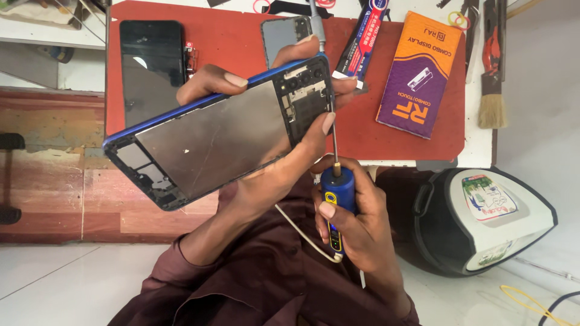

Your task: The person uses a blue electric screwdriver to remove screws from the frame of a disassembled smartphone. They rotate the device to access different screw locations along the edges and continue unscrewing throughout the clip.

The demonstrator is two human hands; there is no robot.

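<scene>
A dark glass phone screen (151, 63) lies flat at the left of a red work mat (241, 42), glossy and rectangular. Over the mat's near edge the left hand (272, 163) holds up an opened phone frame (211, 145), tilted with its left end lower. The frame has a blue rim, a dull grey metal plate across its middle and black plastic parts with small openings at both ends. The left hand's fingers wrap it from behind, fingertips curling over the top edge and thumb pressing the near right side, so they are closed on the frame. Behind it, a second grey phone back (284, 36) rests on the mat, partly hidden by the fingers.

The right hand (356, 223) is just below, its fingers closed around a stubby blue electric screwdriver (335, 199) with a yellow-trimmed body; the thin steel bit rises upright to the frame's right end, near the camera holes. A white cable (302, 232) leaves the tool's base.

Further right on the mat lie a red and blue glue tube (365, 36) and an orange and purple cardboard box (417, 72). A brush (492, 90) with pale bristles rests on the white bench (477, 145). Below, on the floor, stands a black and white clothes iron (483, 217).
</scene>
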